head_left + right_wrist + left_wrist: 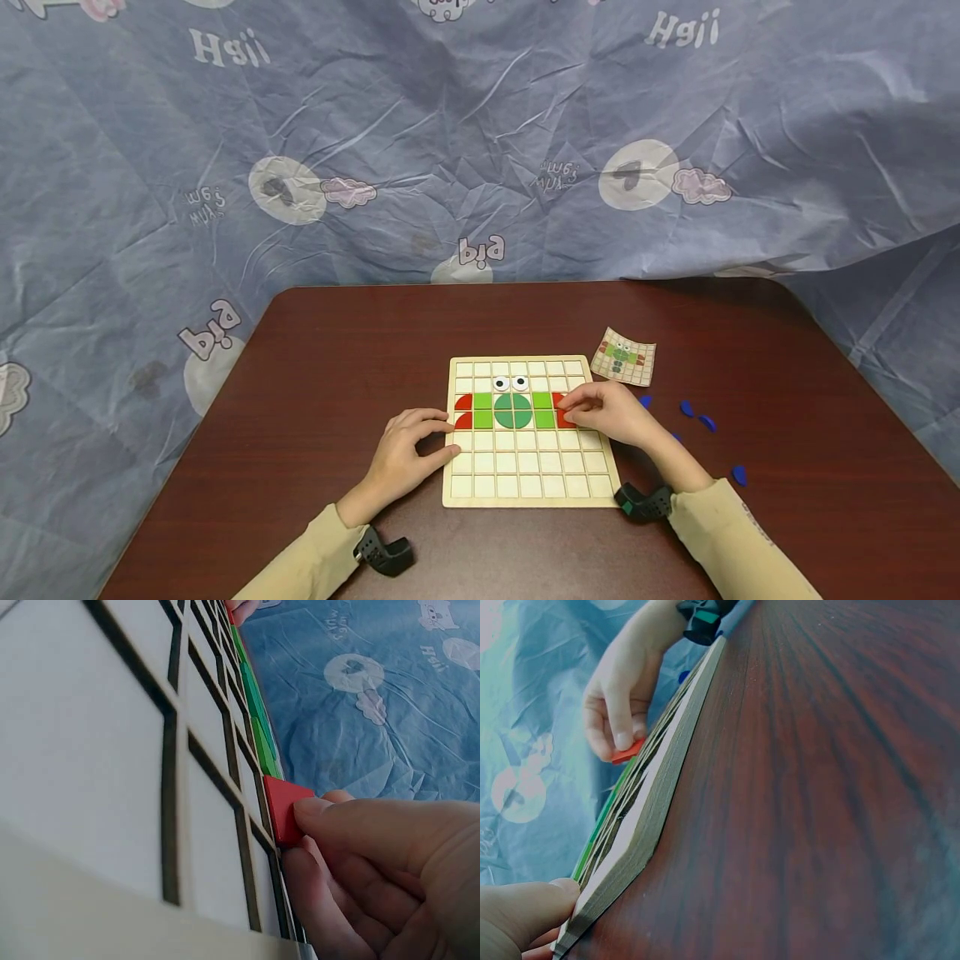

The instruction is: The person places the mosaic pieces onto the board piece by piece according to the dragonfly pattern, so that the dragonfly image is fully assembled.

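A pale wooden grid board (517, 462) lies on the table, with coloured flat pieces in its cells. Two green quarter-circle pairs form a disc (513, 411), flanked by light green squares (483, 411) and, at the left, red rounded pieces (463, 402). Two eye pieces (511, 383) sit above. My right hand (611, 412) pinches a red piece (286, 810) between thumb and fingers at the board's right side; in the left wrist view that piece (628, 752) looks tilted. My left hand (408, 450) rests against the left edge, thumb and fingers touching the board.
Beyond the board's upper right corner lies a small pattern card (624, 358). Several blue curved pieces (707, 423) are scattered on the brown table (337, 350) to the right. A printed blue cloth (420, 150) hangs behind the table.
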A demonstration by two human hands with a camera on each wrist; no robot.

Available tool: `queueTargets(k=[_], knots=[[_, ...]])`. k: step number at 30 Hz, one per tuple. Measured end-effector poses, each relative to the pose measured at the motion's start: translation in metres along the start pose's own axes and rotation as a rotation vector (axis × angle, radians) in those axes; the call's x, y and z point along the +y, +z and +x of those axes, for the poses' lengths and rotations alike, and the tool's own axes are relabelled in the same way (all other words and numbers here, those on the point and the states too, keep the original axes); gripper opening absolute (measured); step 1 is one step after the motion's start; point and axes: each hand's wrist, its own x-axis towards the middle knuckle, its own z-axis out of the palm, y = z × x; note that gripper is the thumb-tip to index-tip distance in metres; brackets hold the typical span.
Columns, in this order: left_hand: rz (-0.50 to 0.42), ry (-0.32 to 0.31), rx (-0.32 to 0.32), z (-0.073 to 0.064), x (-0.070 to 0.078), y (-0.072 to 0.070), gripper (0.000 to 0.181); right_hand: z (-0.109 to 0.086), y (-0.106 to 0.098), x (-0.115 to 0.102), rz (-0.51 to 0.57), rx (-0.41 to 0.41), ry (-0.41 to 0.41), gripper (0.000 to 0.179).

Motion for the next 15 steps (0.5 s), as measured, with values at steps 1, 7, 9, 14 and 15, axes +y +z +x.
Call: queueTargets(k=[1,7,9,14,15], knots=[[-0.001,-0.001,0.000,0.0000,0.0000,0.0000,0.025,0.0003,0.0005,0.0007,-0.013,0.005,-0.001,0.012],[-0.004,-0.003,-0.001,-0.0001,-0.0003,0.0003,0.025,0.0012,0.0027,0.0014,-0.109,0.037,-0.032,0.009],[-0.004,-0.002,-0.001,-0.0001,-0.0004,0.0004,0.025,0.0012,0.0029,0.0005,-0.136,0.044,-0.040,0.009],[0.000,0.002,0.000,0.0002,-0.0001,0.0001,0.026,0.0006,0.0020,-0.0018,-0.153,0.040,-0.036,0.010],[0.001,0.002,0.000,0.0002,-0.0001,0.0001,0.026,0.0003,0.0011,-0.0026,-0.146,0.038,-0.037,0.010]])
